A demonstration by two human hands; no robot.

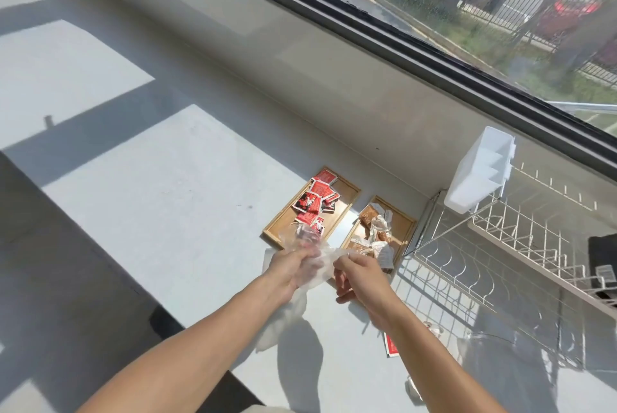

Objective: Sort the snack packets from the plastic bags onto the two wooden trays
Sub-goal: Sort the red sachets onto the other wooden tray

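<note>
Nearest to you, by your right forearm, a red packet (390, 346) lies flat on the grey counter (167, 195), partly covered by the arm, with a crumpled clear wrapper (434, 329) just beside it, its contents too blurred to tell. Your left hand (287, 267) is clenched around a clear plastic bag (310, 270), whose loose tail hangs down along your left wrist to the counter. Your right hand (359, 274) pinches the same bag's top edge between thumb and fingers, so both hands grasp it above the near ends of the trays. The bag and your hands cover the near edges of both trays. Just beyond your left hand, the left wooden tray (283, 215) carries a heap of red and black snack packets (317, 200), one or two showing through the bag's raised end. Just to its right, with a narrow strip of counter between, the right wooden tray (405, 222) holds brown snacks in clear wrappers (374, 229). A white wire dish rack (500, 245) stands close beside that tray's right side, with a white plastic caddy (477, 172) hung on its far corner. Behind everything runs the windowsill (300, 55) under a dark-framed window (434, 12).
</note>
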